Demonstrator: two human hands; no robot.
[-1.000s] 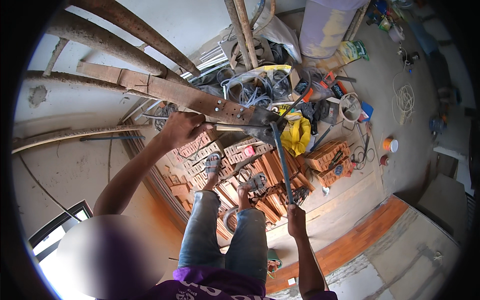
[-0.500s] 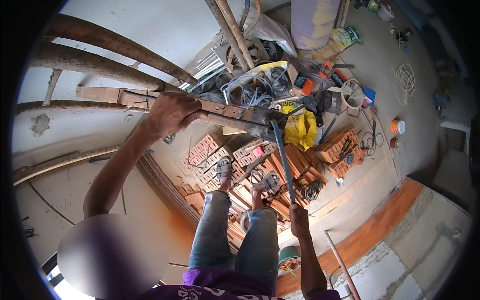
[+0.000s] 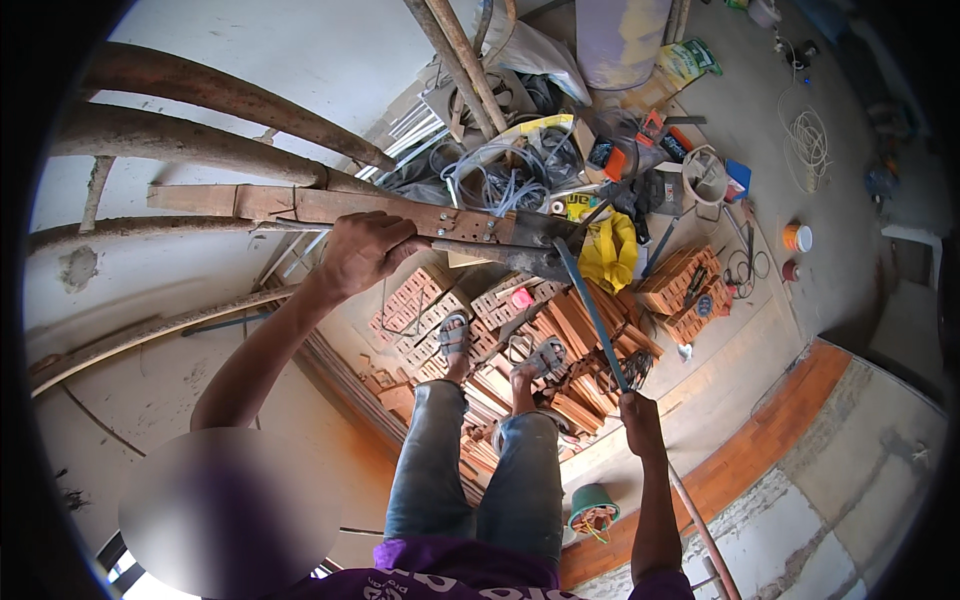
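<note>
My left hand (image 3: 368, 250) is closed around a thin metal rod (image 3: 300, 224) that lies along a wooden board (image 3: 270, 204). Bolts stud the board, and a dark metal plate (image 3: 535, 230) covers its right end. My right hand (image 3: 641, 412), lower right, grips the near end of a long blue-grey metal bar (image 3: 592, 315). That bar slopes up and left until its far end meets the plate's right edge. How the rod and bar join there is too small to tell.
Rusty scaffold pipes (image 3: 190, 145) cross the upper left. Beneath lie red hollow bricks (image 3: 410, 300), where my sandalled feet stand. A yellow bag (image 3: 610, 255), coiled hoses (image 3: 500, 185) and a white bucket (image 3: 705, 178) clutter the far side; a green bucket (image 3: 592, 505) stands near my right leg.
My right hand has swung to the right with the blue-grey bar, whose near end now lies further right. My left hand has shifted right and slightly down, still on the rod.
</note>
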